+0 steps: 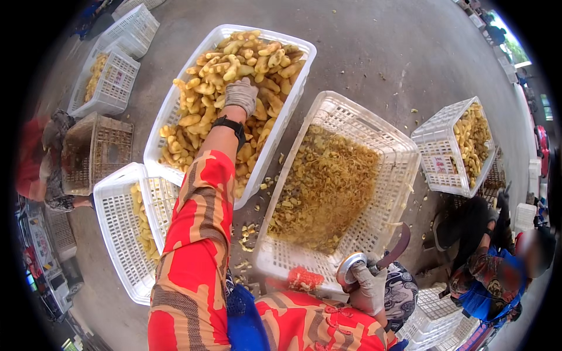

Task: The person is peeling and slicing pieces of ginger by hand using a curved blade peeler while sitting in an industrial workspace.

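My left hand point(241, 96), in a pale work glove, reaches into a white crate point(305, 64) heaped with knobbly yellow ginger roots point(199, 120). Its fingers curl down over a ginger root point(246, 70), and the fingertips are hidden. At the lower right, my gloved right hand point(369, 288) is closed around the handle of a curved knife point(399, 244), whose dark blade points up and to the right. By that hand is a round metal piece point(349, 269); how it joins the knife is unclear. Just beyond stands a dirty white crate point(404, 169) holding yellow-brown root trimmings point(331, 187).
Left of my arm, a white crate point(114, 234) holds some ginger. Another ginger-filled crate point(442, 152) stands at right, near a seated person point(494, 281) in a blue apron. More crates point(108, 88) line the far left. Scraps litter the concrete floor point(374, 52).
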`<state>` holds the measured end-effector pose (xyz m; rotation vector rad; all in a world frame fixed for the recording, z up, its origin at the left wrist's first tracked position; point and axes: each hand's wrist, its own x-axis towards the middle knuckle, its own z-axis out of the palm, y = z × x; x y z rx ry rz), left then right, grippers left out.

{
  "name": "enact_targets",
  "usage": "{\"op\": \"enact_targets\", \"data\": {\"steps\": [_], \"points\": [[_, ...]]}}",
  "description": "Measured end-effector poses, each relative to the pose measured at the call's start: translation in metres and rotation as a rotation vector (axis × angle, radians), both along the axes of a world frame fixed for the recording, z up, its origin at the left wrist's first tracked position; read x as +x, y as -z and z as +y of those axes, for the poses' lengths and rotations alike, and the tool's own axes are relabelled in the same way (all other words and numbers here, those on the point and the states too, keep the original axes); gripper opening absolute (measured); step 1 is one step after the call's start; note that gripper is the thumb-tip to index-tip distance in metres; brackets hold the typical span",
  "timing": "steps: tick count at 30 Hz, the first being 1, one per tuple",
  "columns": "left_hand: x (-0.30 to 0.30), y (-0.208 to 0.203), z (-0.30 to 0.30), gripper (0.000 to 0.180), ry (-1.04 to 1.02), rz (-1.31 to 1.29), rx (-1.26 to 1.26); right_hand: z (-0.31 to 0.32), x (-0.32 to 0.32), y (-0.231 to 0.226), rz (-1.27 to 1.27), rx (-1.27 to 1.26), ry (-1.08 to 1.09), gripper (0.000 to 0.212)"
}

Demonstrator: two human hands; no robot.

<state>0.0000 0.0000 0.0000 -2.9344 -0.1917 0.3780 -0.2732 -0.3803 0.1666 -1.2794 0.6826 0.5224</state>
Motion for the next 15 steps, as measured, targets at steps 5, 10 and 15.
{"op": "enact_targets", "data": {"steps": [5, 10, 15], "points": [[-0.03, -0.017, 0.015, 0.029, 0.004, 0.099, -0.07, 0.008, 0.002, 0.004, 0.036, 0.04, -0.026, 0.018], [-0.075, -0.037, 0.048, 0.045, -0.486, 0.02, -1.063, 0.002, -0.007, -0.006, -0.077, 0.024, -0.074, 0.014], [-0.144, -0.15, 0.046, 0.026, -0.588, -0.046, -1.859, -0.006, -0.021, -0.014, -0.164, 0.098, -0.17, 0.014]]}}
